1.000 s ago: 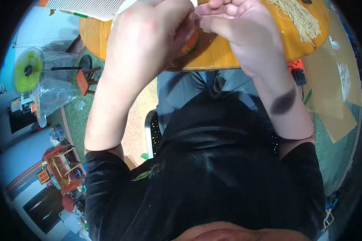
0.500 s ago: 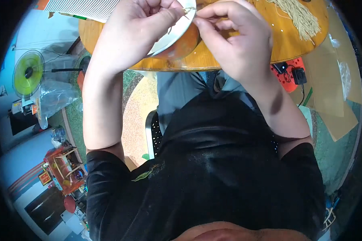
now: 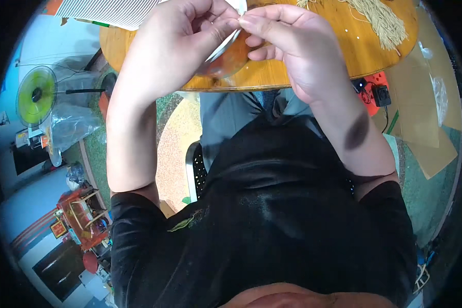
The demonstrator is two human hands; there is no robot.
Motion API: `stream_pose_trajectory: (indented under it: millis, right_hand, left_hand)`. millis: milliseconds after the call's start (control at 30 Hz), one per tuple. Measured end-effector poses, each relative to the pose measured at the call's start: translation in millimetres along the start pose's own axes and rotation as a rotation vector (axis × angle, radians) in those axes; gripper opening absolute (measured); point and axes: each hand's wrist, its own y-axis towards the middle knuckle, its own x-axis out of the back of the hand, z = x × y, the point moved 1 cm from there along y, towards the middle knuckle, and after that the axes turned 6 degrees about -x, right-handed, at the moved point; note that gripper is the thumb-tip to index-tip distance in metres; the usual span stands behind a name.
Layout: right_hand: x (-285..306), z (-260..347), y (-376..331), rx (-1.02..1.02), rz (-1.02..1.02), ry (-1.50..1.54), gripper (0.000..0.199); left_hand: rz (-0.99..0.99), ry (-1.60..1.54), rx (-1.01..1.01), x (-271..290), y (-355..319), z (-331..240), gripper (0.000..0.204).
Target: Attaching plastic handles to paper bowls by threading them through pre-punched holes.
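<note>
Over the near edge of the round wooden table, my two hands meet fingertip to fingertip. My left hand is closed in a pinch, its thumb and forefinger pressed together. My right hand also pinches with thumb and forefinger, touching the left fingertips, while its lower fingers curl loosely apart. Whatever lies between them is too small and covered to make out. Just beneath the hands is a bowl, white inside and orange outside, partly hidden by them.
A bundle of beige cord lies on the table at the right, near tiny white beads. A white ribbed sheet is at the far left. Flattened cardboard and a black adapter sit below right; a green fan stands left.
My right hand has turned and shifted slightly left, bringing its fingertips against the left ones. The small pale strand seen earlier at my left fingertips is now covered.
</note>
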Motion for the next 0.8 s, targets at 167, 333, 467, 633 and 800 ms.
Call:
stream_pose_trajectory:
  millis: [167, 333, 467, 633, 800]
  right_hand:
    - [0.3, -12.0, 2.2, -0.002, 0.033, 0.058, 0.023]
    - [10.1, -36.4, 7.7, 0.15, 0.102, 0.13, 0.021]
    - [0.7, -48.1, 5.3, 0.138, 0.12, 0.183, 0.02]
    - [6.7, -59.0, 8.2, 0.06, 0.2, 0.467, 0.021]
    - [4.7, -60.8, 16.2, 0.006, 0.21, 0.692, 0.022]
  left_hand:
    - [-0.06, 0.114, -0.059, -5.1, -3.5, -3.8, 0.009]
    - [-0.146, -0.082, -0.133, -1.0, 2.8, 5.8, 0.008]
    - [0.355, -0.837, -0.861, 5.2, 35.5, 59.7, 0.008]
    - [-0.158, -0.118, -0.06, 3.9, 4.2, 13.4, 0.01]
    - [-0.186, -0.036, -0.042, 3.1, 3.8, 10.8, 0.012]
